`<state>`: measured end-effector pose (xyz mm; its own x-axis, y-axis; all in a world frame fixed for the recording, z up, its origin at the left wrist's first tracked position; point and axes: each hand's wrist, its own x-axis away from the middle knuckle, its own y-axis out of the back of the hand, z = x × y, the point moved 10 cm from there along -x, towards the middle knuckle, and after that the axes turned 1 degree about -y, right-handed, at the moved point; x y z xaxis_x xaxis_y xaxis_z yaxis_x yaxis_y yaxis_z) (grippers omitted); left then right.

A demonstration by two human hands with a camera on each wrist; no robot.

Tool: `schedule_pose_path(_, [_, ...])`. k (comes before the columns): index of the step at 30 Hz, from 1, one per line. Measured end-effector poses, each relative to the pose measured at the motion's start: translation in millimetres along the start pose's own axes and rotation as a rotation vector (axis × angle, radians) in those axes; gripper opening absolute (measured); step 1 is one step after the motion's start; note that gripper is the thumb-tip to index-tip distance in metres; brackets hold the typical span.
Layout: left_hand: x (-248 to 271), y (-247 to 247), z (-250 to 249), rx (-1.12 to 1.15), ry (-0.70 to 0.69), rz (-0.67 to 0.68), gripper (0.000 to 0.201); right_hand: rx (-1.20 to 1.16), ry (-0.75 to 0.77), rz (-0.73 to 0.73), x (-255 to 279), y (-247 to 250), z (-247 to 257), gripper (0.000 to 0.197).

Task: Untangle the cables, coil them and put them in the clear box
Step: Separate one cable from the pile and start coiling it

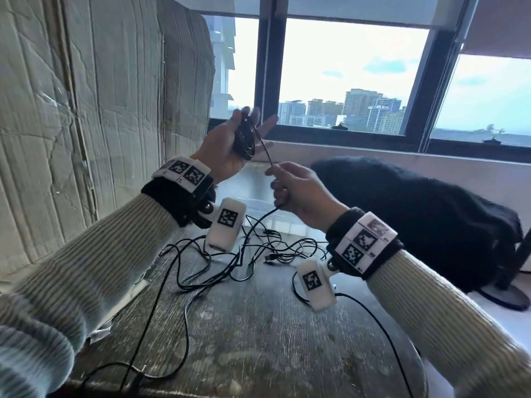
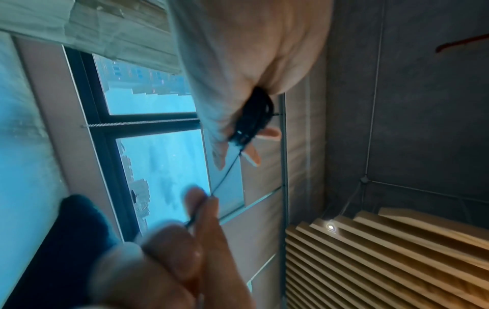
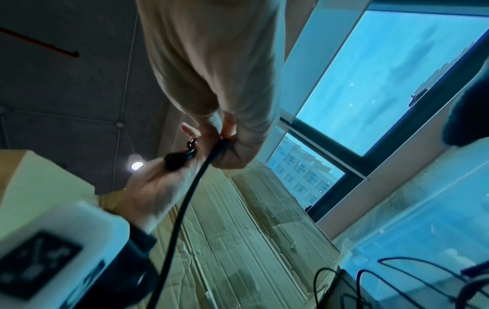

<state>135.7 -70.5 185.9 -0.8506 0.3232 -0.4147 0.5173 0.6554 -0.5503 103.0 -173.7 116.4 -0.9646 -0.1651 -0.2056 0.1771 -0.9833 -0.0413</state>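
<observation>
Cardboard, a tall creased grey-brown sheet [image 1: 94,119], stands beyond the left hand, and a bulky black fabric bag [image 1: 416,214] lies beyond the right hand. Below both hands is the dark, worn counter [image 1: 273,334], where a loose tangle of thin black cables [image 1: 253,254] sprawls. The clear plastic box [image 1: 258,205] sits on the counter under and just beyond the hands, its inside mostly hidden by them.

The left hand [image 1: 230,147] is raised palm-up with a small coil of thin black cable [image 1: 244,139] looped against the palm; the thumb appears to bear on the coil while the other fingers spread nearly straight. From the coil a taut length runs down to the right hand [image 1: 298,191], whose thumb and forefinger pinch it, the other fingers curled; the free tail drops from that hand to the tangle.

Judged from this, the coiling step is in hand, one cable partly wound. The next move calls for feeding another loop round the left hand while drawing the tail free of the tangle without snagging the others.
</observation>
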Motion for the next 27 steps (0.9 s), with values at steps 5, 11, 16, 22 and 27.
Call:
schedule_pose_path(5, [0.7,24.2,-14.2,-0.11,-0.09,-0.295,0.024,-0.098,-0.166,0.193,12.4,-33.3,-16.3,0.023])
schedule_pose_path(11, [-3.4,17.2,-51.9,-1.266,-0.529,-0.345,0.045,0.193,-0.088,0.283,22.3,-43.4,-7.1,0.02])
schedule_pose_path(16, [-17.0,30.3,-18.4,-1.599,-0.357,-0.042,0.064,0.759,0.234,0.196,23.8,-39.9,35.6,0.02])
schedule_pose_path(22, [5.8,22.3,29.6,-1.328,0.005,0.303,0.058,0.784,0.513,-0.143,-2.0,1.3,75.9,0.016])
schedule_pose_path(27, [3.9,37.0,21.1,-1.113,0.039,0.156,0.013,0.66,0.403,-0.189,-15.6,27.1,62.7,0.024])
